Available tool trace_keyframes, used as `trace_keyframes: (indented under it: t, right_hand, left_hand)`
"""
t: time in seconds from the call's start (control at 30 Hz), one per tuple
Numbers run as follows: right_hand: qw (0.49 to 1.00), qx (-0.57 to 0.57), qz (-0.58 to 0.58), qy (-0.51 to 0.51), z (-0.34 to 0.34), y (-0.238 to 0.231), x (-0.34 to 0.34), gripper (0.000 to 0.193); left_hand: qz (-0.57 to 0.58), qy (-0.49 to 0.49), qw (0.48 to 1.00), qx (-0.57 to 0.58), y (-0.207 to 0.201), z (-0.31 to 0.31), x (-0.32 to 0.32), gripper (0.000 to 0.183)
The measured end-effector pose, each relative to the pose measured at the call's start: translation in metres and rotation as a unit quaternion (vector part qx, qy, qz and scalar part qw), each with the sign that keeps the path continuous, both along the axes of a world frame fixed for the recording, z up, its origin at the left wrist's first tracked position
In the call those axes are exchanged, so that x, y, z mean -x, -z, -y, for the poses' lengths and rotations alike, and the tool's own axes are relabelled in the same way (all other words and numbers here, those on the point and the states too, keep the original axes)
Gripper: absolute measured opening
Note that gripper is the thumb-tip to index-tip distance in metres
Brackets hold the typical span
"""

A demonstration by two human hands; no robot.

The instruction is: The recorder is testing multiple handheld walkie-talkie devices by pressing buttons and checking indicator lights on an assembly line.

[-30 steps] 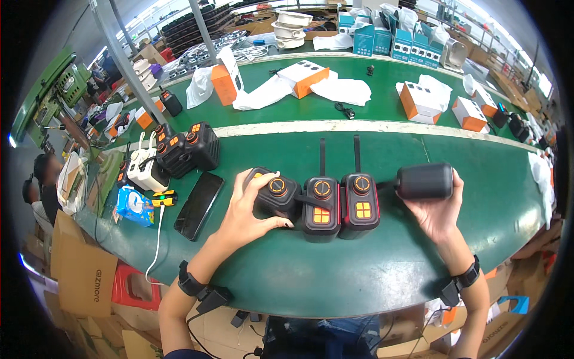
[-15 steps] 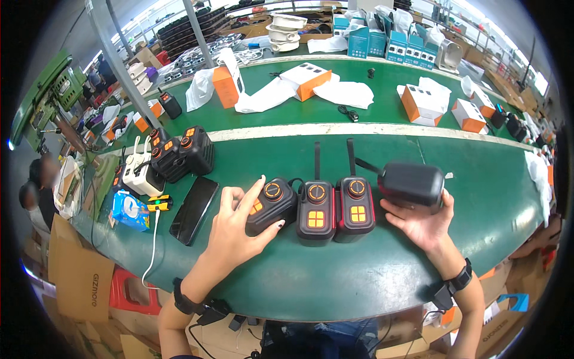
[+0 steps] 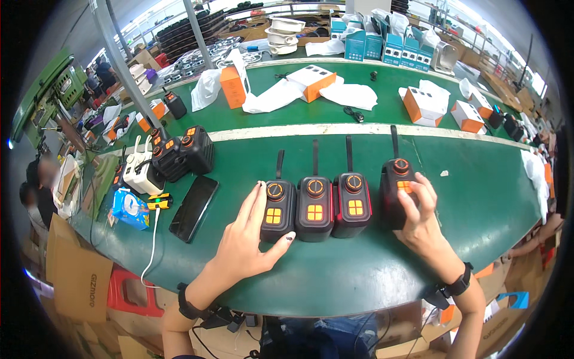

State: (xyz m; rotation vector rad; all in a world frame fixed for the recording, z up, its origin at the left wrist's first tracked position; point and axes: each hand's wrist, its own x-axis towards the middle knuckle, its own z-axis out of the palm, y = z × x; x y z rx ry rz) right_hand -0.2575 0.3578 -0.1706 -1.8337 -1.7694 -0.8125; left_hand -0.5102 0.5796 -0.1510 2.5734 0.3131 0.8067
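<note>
Three black box-shaped devices stand in a row on the green table, each with an orange-ringed knob, an orange four-part button pad and a black wrist strap laid out behind. My left hand (image 3: 244,242) grips the leftmost device (image 3: 278,210), fingers along its left side and thumb at its front lower edge. Beside it are the middle device (image 3: 315,206) and the third device (image 3: 351,203), which shows a red side edge. Apart from them to the right, my right hand (image 3: 423,218) holds a fourth device (image 3: 394,190) by its right side, fingers partly over its buttons.
A black phone (image 3: 194,208), a blue packet (image 3: 130,209) and a yellow-black gadget (image 3: 159,202) on a white cable lie left. Behind them stand more black devices (image 3: 196,149) and a white one (image 3: 142,172). Orange-white boxes (image 3: 311,81) sit beyond the pale ledge (image 3: 359,130).
The right-hand device has turned from lying on its side to upright, knob and buttons now showing. The left-hand device has straightened beside the middle one, its strap now pointing back.
</note>
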Motion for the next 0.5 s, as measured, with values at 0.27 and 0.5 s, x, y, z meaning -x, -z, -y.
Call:
trace_keyframes:
  t: [0.27, 0.5]
  right_hand:
    - [0.998, 0.059, -0.006, -0.018, 0.003, 0.009, 0.026, 0.094]
    - [0.993, 0.017, -0.091, -0.073, 0.002, 0.01, 0.031, 0.087]
  left_hand:
    - [-0.024, -0.007, 0.999, 0.039, 0.005, -0.002, 0.016, 0.083]
    - [0.032, 0.029, 0.993, 0.106, 0.021, -0.01, 0.018, 0.069]
